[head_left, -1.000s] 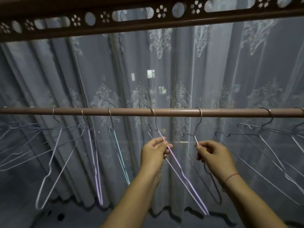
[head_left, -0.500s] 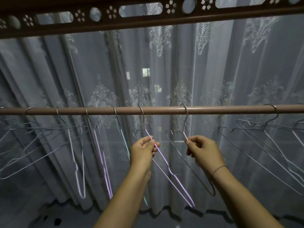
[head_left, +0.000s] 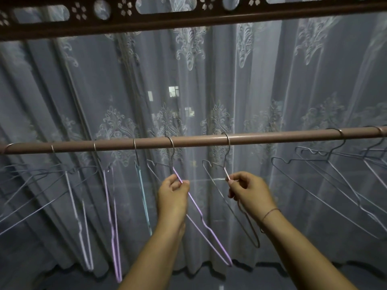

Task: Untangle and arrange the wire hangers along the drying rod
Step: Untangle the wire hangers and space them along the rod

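Observation:
A brown drying rod (head_left: 201, 140) runs across the view at chest height. My left hand (head_left: 172, 194) grips the neck of a purple wire hanger (head_left: 209, 229) hooked on the rod's middle. My right hand (head_left: 248, 190) pinches the neck of a grey wire hanger (head_left: 219, 194) hooked just to the right. Left of them hang a teal hanger (head_left: 143, 195), another purple hanger (head_left: 112, 216) and a white hanger (head_left: 78, 216), each on its own hook. A tangle of grey hangers (head_left: 37, 185) crowds the far left, and more grey hangers (head_left: 335, 185) overlap at the right.
A sheer embroidered curtain (head_left: 272, 80) hangs right behind the rod. A dark carved wooden beam (head_left: 188, 19) crosses overhead. A bare stretch of rod lies between the grey hanger in my right hand and the right-hand cluster.
Both hands have slid their hangers leftward along the rod, away from the right-hand cluster. The grips are unchanged. The hangers on the left still swing a little.

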`<state>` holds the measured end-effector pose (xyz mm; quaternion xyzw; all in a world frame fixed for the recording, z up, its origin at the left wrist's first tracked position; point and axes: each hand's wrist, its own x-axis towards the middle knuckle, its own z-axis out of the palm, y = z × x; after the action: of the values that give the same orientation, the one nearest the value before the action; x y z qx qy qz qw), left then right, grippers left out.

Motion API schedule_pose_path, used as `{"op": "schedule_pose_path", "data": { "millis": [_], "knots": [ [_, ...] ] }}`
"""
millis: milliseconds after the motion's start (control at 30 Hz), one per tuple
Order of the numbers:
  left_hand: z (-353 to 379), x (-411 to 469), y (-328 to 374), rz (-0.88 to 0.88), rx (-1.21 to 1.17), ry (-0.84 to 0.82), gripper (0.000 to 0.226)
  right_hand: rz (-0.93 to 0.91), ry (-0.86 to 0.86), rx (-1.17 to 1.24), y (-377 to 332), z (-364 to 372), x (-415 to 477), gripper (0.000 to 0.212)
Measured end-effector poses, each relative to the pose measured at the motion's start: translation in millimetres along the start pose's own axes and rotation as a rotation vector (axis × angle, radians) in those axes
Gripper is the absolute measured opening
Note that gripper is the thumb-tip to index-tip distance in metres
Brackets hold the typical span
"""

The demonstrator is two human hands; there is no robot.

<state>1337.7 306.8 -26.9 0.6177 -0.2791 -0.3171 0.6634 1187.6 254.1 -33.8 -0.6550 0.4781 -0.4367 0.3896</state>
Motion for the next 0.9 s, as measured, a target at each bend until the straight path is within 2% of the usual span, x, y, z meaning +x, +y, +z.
{"op": "schedule_pose_path", "data": {
  "millis": [267,467,667,800,900],
  "knots": [
    [-2,1,0,0.039,-0.04,0.037,0.053,-0.011,-0.026,0.007,-2,9,1,0.013],
    [-11,-4,-3,0.167,0.046,0.09,0.06,-0.013,-0.043,-0.018,-1,15,-5,0.012],
    [-4,-31,14,0.355,0.168,0.247,0.068,-0.007,-0.022,0.025,-1,3,-13,0.012],
    [17,-47,17,0.472,0.16,0.203,0.056,-0.028,0.02,0.011,5,-23,-17,0.011],
    [44,-64,18,0.539,0.141,0.089,0.039,-0.05,0.113,0.008,10,-59,-21,0.01]
  ]
}}
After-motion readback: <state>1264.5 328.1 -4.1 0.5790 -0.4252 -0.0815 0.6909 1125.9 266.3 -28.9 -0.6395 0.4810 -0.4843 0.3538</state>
